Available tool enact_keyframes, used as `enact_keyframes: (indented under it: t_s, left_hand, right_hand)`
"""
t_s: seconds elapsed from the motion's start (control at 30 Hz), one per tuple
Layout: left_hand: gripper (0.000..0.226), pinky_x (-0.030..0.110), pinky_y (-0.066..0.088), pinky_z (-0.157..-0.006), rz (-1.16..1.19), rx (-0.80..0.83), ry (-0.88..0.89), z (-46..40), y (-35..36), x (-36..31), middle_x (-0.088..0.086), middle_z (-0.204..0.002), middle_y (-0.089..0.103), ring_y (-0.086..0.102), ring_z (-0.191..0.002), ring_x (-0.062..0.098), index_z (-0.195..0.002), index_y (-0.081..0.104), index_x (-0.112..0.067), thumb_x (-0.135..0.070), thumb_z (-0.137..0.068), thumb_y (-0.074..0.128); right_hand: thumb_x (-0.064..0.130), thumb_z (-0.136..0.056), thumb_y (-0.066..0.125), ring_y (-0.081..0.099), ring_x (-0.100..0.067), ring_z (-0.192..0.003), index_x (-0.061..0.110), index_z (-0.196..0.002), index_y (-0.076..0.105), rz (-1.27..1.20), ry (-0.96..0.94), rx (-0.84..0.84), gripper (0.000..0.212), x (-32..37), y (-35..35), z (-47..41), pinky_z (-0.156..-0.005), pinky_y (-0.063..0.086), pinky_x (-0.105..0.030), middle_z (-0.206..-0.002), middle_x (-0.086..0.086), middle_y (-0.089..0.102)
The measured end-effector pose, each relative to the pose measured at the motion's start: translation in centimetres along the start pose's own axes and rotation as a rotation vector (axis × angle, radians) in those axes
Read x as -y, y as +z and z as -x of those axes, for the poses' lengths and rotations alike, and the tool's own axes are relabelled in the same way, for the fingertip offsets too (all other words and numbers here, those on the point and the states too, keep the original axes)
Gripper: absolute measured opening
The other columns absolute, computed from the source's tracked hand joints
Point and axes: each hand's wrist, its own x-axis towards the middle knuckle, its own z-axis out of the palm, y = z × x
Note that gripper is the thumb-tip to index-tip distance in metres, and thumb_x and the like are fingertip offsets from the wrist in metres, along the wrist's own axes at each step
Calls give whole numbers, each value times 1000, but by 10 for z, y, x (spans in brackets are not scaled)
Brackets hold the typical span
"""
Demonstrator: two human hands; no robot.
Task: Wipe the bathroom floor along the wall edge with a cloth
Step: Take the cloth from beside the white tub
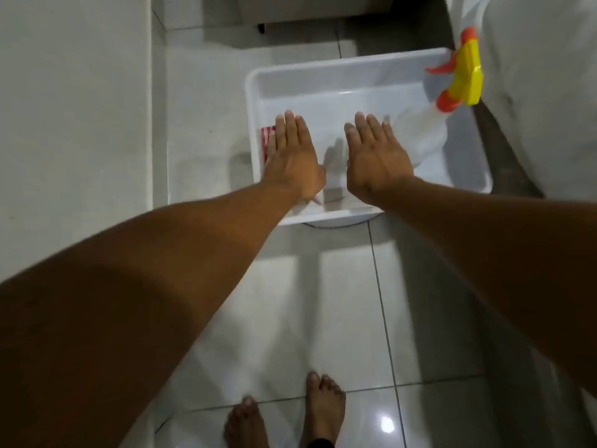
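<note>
Both my hands stretch out flat, palms down, over a white plastic tub (352,69) standing on the tiled floor. My left hand (294,156) hovers above the tub's left side, fingers extended, holding nothing. A red-and-white striped cloth (267,139) lies in the tub's left corner, mostly hidden under that hand. My right hand (376,156) is spread above the tub's middle, also empty. A white spray bottle (420,130) with a yellow and orange trigger head (465,79) leans in the tub's right side.
The white wall (74,108) runs along the left, meeting the glossy white floor tiles (323,302) at a raised edge. A white fixture (542,92) bulges in at the right. My bare feet (290,415) stand at the bottom. A dark gap lies behind the tub.
</note>
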Motion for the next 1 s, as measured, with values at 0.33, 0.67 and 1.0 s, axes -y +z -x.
enact_keyframes:
  t_s: [0.33,0.67,1.0]
  left_hand:
    - [103,53,-10,-128,6,45,-56,-16,12,1,21,-172,-14,-16,-159,41,-162,-9,-4,-33,-96,65]
    - [93,47,-3,-130,9,-56,113,-1,-17,-2,14,-175,-4,-9,-161,35,-164,4,-8,8,-93,61]
    - [101,42,-6,-129,88,-72,121,157,-95,54,13,-175,5,-4,-162,34,-164,10,-9,-2,-87,76]
  right_hand:
    - [14,-93,55,8,-34,-159,8,-162,13,-96,-64,89,81,-1,14,-21,-127,5,-44,-172,-17,11]
    - [10,-94,52,12,-33,-159,8,-162,17,-142,-38,68,77,2,-14,-12,-127,8,-44,-171,-17,15]
    - [10,-97,32,2,-32,-160,5,-163,10,-185,-138,96,70,108,-84,68,-128,0,-41,-172,-19,5]
